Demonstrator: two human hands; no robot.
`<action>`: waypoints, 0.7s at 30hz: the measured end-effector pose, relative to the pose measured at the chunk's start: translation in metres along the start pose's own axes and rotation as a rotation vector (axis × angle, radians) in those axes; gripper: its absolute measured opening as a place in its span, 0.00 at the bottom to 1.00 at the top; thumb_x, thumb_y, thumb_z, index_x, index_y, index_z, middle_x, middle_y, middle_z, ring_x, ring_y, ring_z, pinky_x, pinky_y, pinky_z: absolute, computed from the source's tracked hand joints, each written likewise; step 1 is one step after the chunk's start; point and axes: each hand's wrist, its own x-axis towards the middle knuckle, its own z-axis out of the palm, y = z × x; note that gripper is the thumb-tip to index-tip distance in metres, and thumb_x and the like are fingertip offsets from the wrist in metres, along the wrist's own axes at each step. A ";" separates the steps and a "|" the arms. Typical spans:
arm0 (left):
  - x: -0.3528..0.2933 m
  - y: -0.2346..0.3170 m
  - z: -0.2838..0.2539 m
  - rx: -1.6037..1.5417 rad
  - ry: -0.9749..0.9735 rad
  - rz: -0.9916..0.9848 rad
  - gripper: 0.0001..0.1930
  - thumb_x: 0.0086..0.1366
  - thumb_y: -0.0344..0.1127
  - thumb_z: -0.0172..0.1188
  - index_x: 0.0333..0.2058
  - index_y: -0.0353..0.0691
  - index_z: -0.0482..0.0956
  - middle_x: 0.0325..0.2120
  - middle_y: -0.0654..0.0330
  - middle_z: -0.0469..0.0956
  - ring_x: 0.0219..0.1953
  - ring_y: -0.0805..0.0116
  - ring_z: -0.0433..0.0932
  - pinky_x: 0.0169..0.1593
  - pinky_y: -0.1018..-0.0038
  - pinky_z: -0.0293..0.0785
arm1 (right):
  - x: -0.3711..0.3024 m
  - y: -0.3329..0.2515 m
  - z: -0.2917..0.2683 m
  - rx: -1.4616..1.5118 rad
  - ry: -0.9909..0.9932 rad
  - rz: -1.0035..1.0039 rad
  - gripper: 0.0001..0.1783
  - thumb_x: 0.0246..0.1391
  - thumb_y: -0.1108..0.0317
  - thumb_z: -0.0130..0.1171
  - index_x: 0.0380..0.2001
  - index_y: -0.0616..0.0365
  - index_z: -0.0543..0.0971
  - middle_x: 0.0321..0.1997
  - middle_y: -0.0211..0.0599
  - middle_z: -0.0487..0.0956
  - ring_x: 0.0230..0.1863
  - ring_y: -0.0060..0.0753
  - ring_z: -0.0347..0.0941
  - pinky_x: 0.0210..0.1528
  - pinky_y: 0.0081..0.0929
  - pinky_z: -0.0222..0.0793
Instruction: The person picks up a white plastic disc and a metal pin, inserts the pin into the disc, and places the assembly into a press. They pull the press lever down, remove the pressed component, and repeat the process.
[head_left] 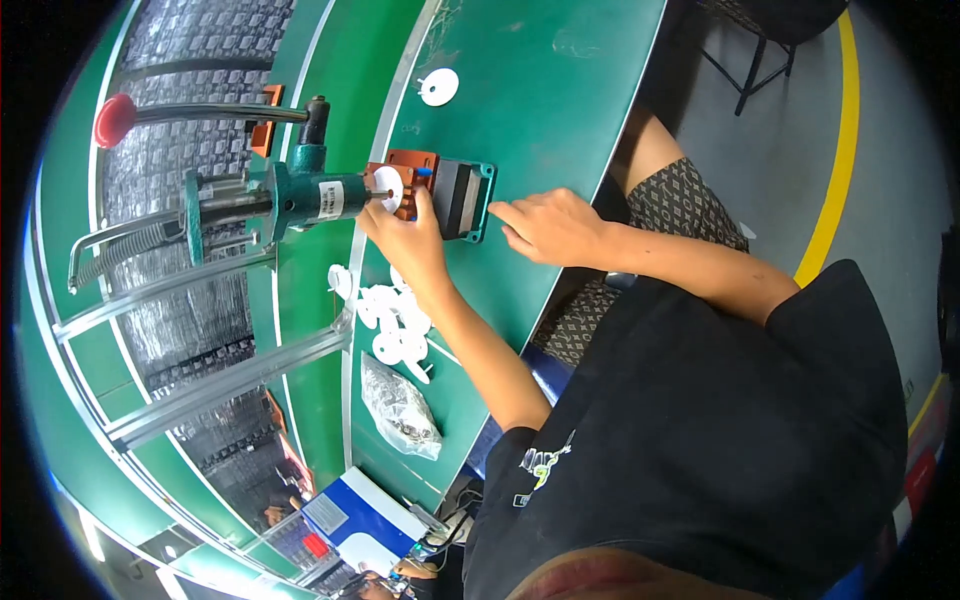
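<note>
My left hand [408, 238] reaches under the press, with its fingers closed at the lower edge of a round white plastic disc [387, 181]. The disc sits by the tip of the press ram, against the orange fixture [402, 158]; its contact with my fingertips is partly hidden. My left thumb lies along the fixture. My right hand [555, 228] is close to the near edge of the teal base plate [484, 172]; its index finger and thumb are apart, the other fingers curled, and nothing shows between them. A green hand press [310, 195] stands over the fixture.
A long lever with a red knob [116, 121] extends from the press. One white disc [438, 87] lies alone on the green table [540, 80]. Several white plastic parts [388, 346] are piled beside a clear bag [398, 408]. Beyond is a blue and white box [352, 520]; people work there.
</note>
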 end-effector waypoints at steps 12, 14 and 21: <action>0.019 -0.007 0.000 0.148 0.022 0.283 0.29 0.48 0.32 0.67 0.52 0.36 0.75 0.46 0.44 0.75 0.52 0.44 0.69 0.59 0.56 0.63 | -0.001 0.002 0.001 -0.006 0.007 -0.043 0.09 0.52 0.66 0.56 0.23 0.56 0.71 0.18 0.39 0.75 0.22 0.41 0.77 0.25 0.36 0.72; 0.018 -0.009 0.004 0.113 0.026 0.214 0.29 0.48 0.32 0.67 0.52 0.35 0.75 0.46 0.44 0.74 0.52 0.44 0.69 0.58 0.56 0.63 | 0.001 0.002 0.002 -0.007 0.023 -0.055 0.09 0.52 0.66 0.56 0.23 0.56 0.71 0.18 0.39 0.75 0.22 0.41 0.77 0.25 0.36 0.72; -0.017 0.006 0.009 -0.098 0.092 0.072 0.24 0.53 0.30 0.65 0.49 0.28 0.72 0.51 0.40 0.66 0.53 0.41 0.67 0.55 0.55 0.66 | -0.001 0.000 -0.007 0.024 0.044 0.010 0.16 0.51 0.63 0.60 0.43 0.54 0.75 0.17 0.35 0.74 0.19 0.40 0.75 0.21 0.36 0.71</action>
